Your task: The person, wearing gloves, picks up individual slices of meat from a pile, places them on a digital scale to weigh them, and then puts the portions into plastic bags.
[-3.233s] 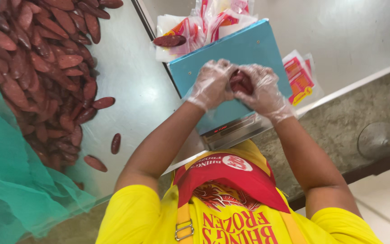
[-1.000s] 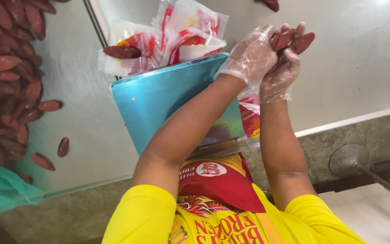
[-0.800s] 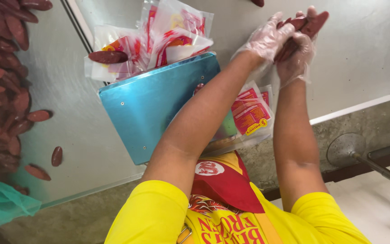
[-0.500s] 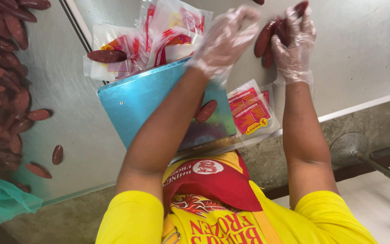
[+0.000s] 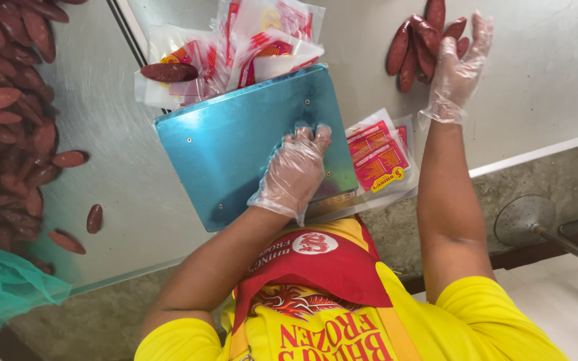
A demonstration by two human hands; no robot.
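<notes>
Both my hands wear clear plastic gloves. My left hand [image 5: 294, 170] lies palm down on the blue flat scale platform [image 5: 229, 154], fingers curled; what is under it is hidden. My right hand [image 5: 459, 67] is stretched out at the far right, its fingers spread and touching a small heap of dark red sausages [image 5: 417, 41] that lies on the steel table [image 5: 115, 174]. Nothing is clasped in that hand.
A big pile of sausages [image 5: 8, 120] fills the left side, with loose ones [image 5: 93, 218] near the table's edge. Red-and-white printed bags [image 5: 255, 37] lie behind the platform, one sausage [image 5: 168, 71] on them. Flat bags [image 5: 379, 154] lie beside it. Green plastic [image 5: 1, 287] hangs at the lower left.
Both hands had carried sausages to the far right. The right hand has since laid them on the table and spread its fingers. The left hand came back down onto the blue platform.
</notes>
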